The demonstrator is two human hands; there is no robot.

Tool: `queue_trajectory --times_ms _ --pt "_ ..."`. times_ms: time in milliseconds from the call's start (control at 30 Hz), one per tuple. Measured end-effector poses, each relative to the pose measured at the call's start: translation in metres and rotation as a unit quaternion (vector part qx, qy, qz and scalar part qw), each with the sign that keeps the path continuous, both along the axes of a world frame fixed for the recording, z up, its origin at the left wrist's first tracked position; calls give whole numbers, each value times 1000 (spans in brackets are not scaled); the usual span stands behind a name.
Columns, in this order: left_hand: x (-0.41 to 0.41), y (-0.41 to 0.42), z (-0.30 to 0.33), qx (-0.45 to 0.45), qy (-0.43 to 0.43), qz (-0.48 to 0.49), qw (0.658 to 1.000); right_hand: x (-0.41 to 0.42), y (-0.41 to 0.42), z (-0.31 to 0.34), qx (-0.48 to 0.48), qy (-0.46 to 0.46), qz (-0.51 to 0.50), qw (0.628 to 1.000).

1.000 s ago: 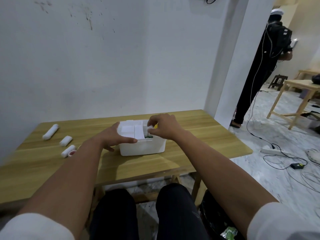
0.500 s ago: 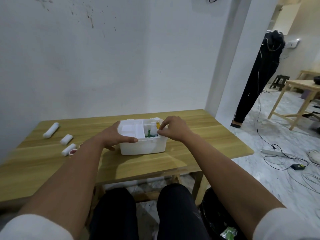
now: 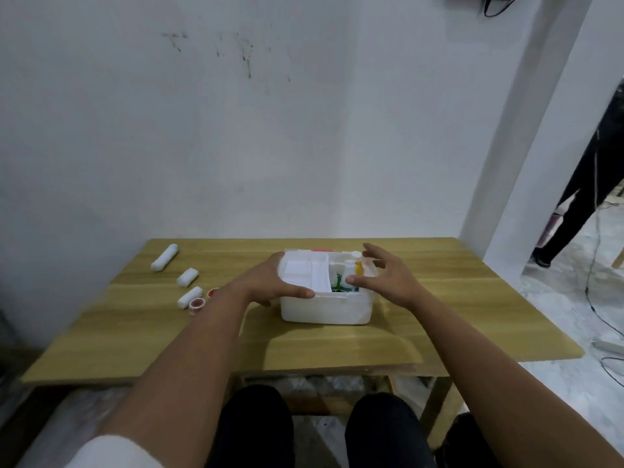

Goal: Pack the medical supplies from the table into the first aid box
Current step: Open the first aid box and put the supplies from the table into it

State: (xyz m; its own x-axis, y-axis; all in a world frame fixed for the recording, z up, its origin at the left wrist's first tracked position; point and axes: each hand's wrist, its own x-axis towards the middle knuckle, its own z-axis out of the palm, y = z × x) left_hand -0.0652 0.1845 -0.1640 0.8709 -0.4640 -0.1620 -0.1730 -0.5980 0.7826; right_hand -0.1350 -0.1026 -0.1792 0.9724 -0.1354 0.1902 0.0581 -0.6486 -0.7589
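Observation:
A white first aid box [image 3: 324, 307] stands open in the middle of the wooden table [image 3: 456, 309]. Inside it I see a white tray insert on the left, green items and a small white and yellow bottle [image 3: 353, 266] on the right. My left hand [image 3: 273, 282] grips the box's left front corner, thumb along the rim. My right hand [image 3: 388, 275] hovers over the box's right side with fingers spread and nothing in it. Three white bandage rolls [image 3: 164, 257] [image 3: 187, 276] [image 3: 189, 296] and two small red-centred tape rolls [image 3: 197, 304] [image 3: 213, 292] lie on the table to the left.
A white wall runs behind the table, with a pillar at the back right. A person in black [image 3: 587, 197] stands at the far right on the marble floor, where cables and a power strip [image 3: 609, 344] lie. My knees show below the table's front edge.
My right hand has let go inside the box and lifted, its fingers now spread apart. My left hand keeps its hold on the box. The view has swung to the left.

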Motion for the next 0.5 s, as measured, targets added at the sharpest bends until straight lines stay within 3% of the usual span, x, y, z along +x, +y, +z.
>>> queue_trajectory --times_ms 167,267,400,500 --pt "6 21 6 -60 27 60 996 12 2 -7 -13 22 25 999" --pt "18 44 2 -66 -68 175 980 14 1 -7 -12 36 46 998" --pt "35 93 -6 129 -176 293 931 13 -4 -12 11 43 78 996" --pt "48 134 -15 262 -129 277 915 11 -6 -15 17 42 80 996"
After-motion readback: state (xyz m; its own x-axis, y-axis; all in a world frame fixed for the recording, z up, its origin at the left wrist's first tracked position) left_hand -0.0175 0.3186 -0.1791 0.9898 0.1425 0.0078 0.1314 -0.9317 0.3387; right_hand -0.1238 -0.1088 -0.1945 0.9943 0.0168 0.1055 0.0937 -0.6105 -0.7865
